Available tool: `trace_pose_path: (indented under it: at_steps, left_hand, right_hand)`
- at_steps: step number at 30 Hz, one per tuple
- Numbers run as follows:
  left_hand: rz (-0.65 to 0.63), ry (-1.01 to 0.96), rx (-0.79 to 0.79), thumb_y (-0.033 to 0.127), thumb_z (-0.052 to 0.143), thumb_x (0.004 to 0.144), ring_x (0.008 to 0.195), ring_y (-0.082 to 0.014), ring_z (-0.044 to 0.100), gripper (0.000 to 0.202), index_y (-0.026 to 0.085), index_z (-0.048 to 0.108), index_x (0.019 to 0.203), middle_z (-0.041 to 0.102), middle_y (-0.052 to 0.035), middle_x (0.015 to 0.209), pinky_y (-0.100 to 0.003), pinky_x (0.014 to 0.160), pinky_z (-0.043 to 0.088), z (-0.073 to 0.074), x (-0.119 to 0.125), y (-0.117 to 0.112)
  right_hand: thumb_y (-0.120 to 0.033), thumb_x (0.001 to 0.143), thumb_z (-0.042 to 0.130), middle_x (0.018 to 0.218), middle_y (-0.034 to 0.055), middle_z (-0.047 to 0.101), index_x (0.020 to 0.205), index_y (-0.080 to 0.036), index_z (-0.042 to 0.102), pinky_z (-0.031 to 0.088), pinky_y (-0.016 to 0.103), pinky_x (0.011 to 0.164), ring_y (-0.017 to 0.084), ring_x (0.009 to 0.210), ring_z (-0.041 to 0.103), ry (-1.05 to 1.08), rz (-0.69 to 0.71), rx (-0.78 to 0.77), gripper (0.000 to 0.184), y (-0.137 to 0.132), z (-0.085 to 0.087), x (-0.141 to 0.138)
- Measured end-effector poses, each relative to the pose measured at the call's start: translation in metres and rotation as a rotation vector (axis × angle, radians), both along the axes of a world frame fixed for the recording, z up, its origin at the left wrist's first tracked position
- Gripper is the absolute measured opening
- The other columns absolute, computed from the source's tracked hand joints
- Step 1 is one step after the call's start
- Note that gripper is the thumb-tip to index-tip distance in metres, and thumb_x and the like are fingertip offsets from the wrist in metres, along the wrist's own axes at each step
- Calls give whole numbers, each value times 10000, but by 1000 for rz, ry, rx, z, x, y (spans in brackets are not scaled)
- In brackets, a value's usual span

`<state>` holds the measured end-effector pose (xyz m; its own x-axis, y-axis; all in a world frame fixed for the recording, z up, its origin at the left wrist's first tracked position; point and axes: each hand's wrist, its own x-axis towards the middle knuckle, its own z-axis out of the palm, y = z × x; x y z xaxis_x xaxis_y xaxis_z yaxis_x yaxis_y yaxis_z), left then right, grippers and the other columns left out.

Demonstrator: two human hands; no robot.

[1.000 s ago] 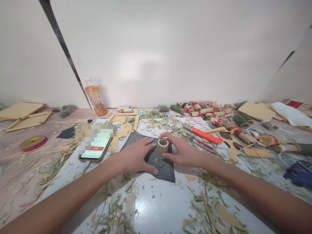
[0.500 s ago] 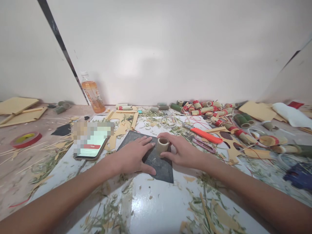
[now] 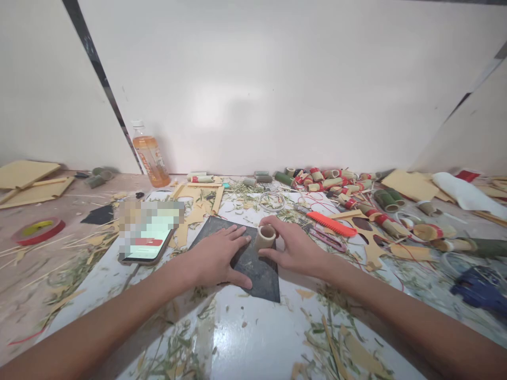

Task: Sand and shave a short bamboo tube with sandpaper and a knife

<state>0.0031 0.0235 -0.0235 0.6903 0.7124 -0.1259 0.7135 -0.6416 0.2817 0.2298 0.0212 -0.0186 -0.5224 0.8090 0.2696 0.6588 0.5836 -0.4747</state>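
My left hand (image 3: 222, 253) lies flat, fingers spread, on a dark sheet that looks like sandpaper (image 3: 261, 279). Between the thumb and fingers of my right hand (image 3: 291, 245) is a short bamboo tube (image 3: 264, 238), its hollow end facing up and leaning slightly to the right. The tube's lower end is at the sheet's surface; whether it presses there I cannot tell. Just right of that hand lie an orange utility knife (image 3: 331, 224) and a purple-handled cutter (image 3: 328, 240).
A phone (image 3: 152, 237) lies left of my left hand. Behind it stands a drink bottle (image 3: 151, 161); red tape (image 3: 38, 232) is at far left. Many bamboo pieces with red bands (image 3: 348, 184) are heaped at back right. Green shavings (image 3: 178, 338) litter the white board (image 3: 241, 348).
The bamboo tube has shifted slightly and leans a little more to the right in my right hand. My left hand stays on the sheet. The view has moved slightly.
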Motion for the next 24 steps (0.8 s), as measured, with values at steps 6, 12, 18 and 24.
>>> trace_pose_path:
  at_steps: [6,12,18,24]
  left_hand:
    - [17,-36,26,790,522,697,1426,-335,203,992,166,351,1449,204,-152,1554,-451,1128,238,-4,1,0]
    - [108,-222,100,588,414,910,1407,-278,270,595,226,456,1381,324,-66,1528,-421,1127,290,31,-28,-32]
    - [74,-244,37,532,502,890,1334,-284,403,462,319,551,1297,449,-23,1454,-424,1100,343,53,-42,-58]
    - [3,-92,145,638,486,842,1311,-340,414,680,159,526,1322,462,-146,1429,-478,1073,348,19,-9,-14]
  right_hand:
    - [-290,798,621,889,53,638,933,-246,412,419,308,597,227,725,588,-4,-275,59,253,-22,12,28]
    - [-300,845,581,1124,101,631,931,-270,394,495,368,687,262,887,634,44,-296,72,208,-73,39,65]
    - [-63,839,480,1147,95,631,1103,-257,549,459,408,888,255,1074,564,-83,151,191,335,-37,27,22]
    - [-166,884,525,1062,109,637,965,-216,652,482,380,862,227,997,580,-26,219,220,159,-17,0,8]
